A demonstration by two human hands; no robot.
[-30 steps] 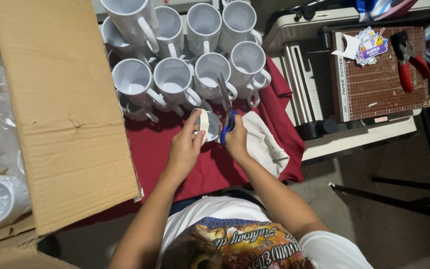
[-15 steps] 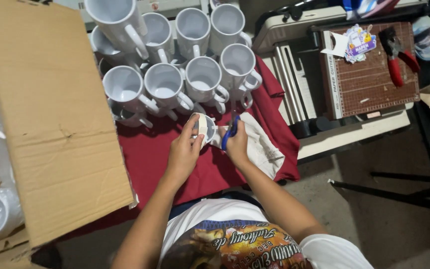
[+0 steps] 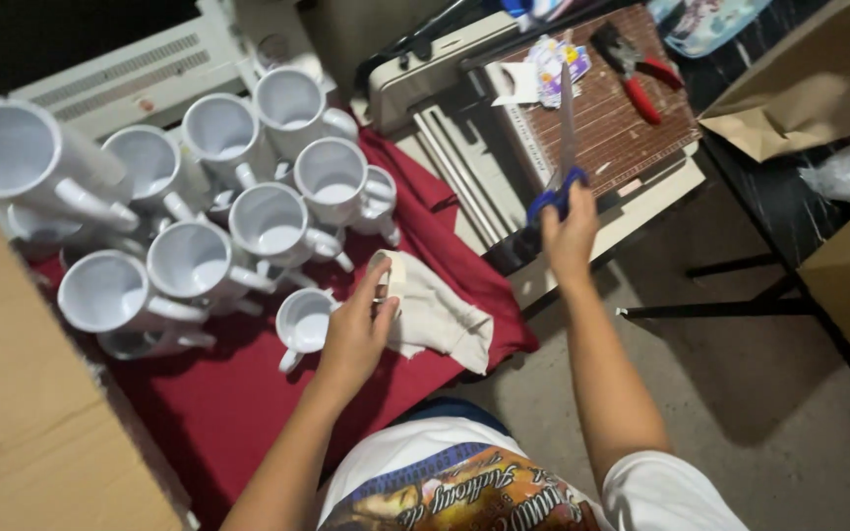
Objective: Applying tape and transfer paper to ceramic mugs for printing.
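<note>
Over the red cloth-covered worktop [image 3: 218, 413], the left hand [image 3: 354, 329] has its fingers pinching a small roll of pale tape [image 3: 392, 278], while the right hand [image 3: 568, 234] grips blue-handled scissors [image 3: 563, 147] raised toward the brown cutting mat [image 3: 612, 113]. White ceramic mugs [image 3: 268, 221] sit stacked, all blank; wrapping looks barely begun.

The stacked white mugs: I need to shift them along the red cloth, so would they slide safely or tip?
The white mugs look like glazed ceramic, so probably heavy and breakable. They lie piled on their sides, so a push would likely roll or topple them. The red cloth may bunch.
</note>
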